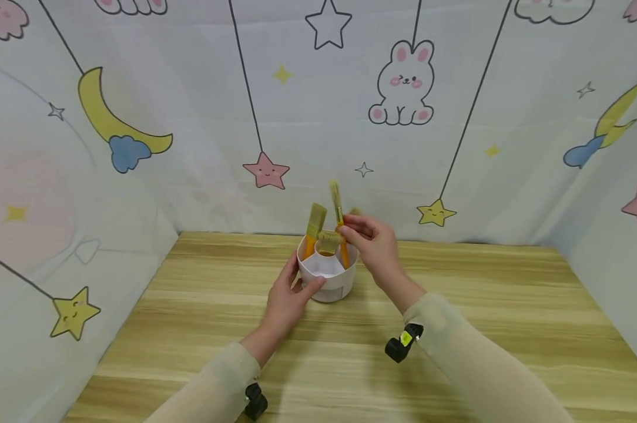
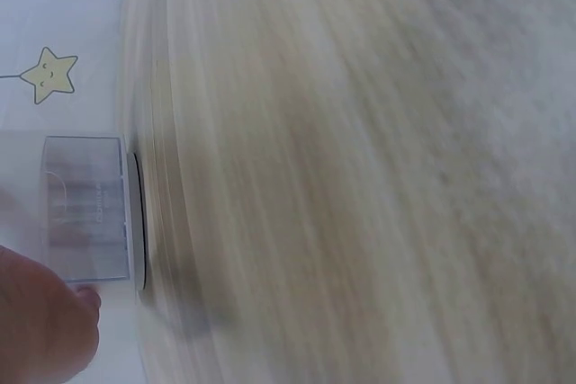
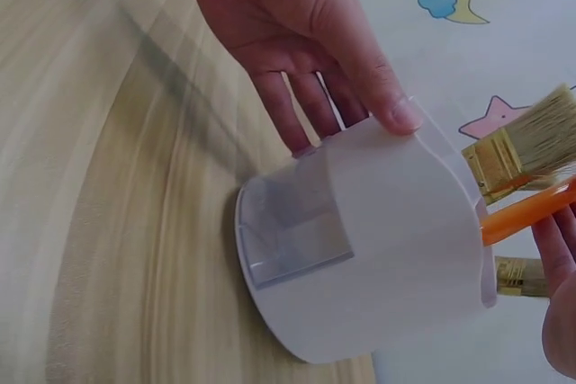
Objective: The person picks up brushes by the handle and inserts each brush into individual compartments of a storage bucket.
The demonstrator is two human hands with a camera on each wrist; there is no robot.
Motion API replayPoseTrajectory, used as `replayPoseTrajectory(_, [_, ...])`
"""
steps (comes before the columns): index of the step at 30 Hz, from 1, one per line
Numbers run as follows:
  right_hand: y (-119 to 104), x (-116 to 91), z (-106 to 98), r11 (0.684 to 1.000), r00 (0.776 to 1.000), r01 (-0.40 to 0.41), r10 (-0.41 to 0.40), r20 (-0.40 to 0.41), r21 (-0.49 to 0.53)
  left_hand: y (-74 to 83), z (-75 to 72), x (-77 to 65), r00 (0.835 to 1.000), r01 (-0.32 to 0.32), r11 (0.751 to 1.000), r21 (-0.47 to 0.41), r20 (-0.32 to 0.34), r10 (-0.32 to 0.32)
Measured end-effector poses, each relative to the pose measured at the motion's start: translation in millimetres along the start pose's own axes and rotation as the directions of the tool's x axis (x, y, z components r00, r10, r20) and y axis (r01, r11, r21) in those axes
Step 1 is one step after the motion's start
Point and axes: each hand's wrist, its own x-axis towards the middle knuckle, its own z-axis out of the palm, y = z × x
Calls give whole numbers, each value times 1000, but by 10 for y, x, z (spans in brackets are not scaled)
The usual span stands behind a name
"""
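Note:
A white round brush holder (image 1: 345, 283) with compartments stands on the table. My left hand (image 1: 289, 302) grips its left side, thumb on the rim and fingers around the wall. In the right wrist view, that hand (image 3: 288, 15) spreads along the holder's wall (image 3: 405, 249), beside a clear window. My right hand (image 1: 378, 244) pinches a narrow paintbrush (image 1: 335, 195), bristles up, its orange handle (image 3: 522, 213) reaching down into a compartment. A wide paintbrush (image 1: 316, 218) leans at the left of the holder, and another brush (image 1: 329, 242) sits in the middle. A further brush tip (image 1: 355, 210) shows behind my right hand.
The wood-grain table (image 1: 482, 317) runs back to a white curtain (image 1: 318, 106) printed with stars, a moon and a rabbit. Curtain also hangs along both sides. A small black camera (image 1: 400, 346) is strapped at my right wrist, another camera (image 1: 255, 402) at my left.

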Motion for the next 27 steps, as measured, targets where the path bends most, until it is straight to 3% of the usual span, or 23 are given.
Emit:
replayPoseTrajectory(17, [243, -124, -122, 993, 997, -72, 69, -34, -92, 3, 19, 10, 999, 36, 999, 4, -12, -36])
replayPoseTrajectory(27, [266, -118, -164, 980, 999, -49, 51, 0, -192, 15, 14, 10, 1000, 29, 999, 18, -12, -29])
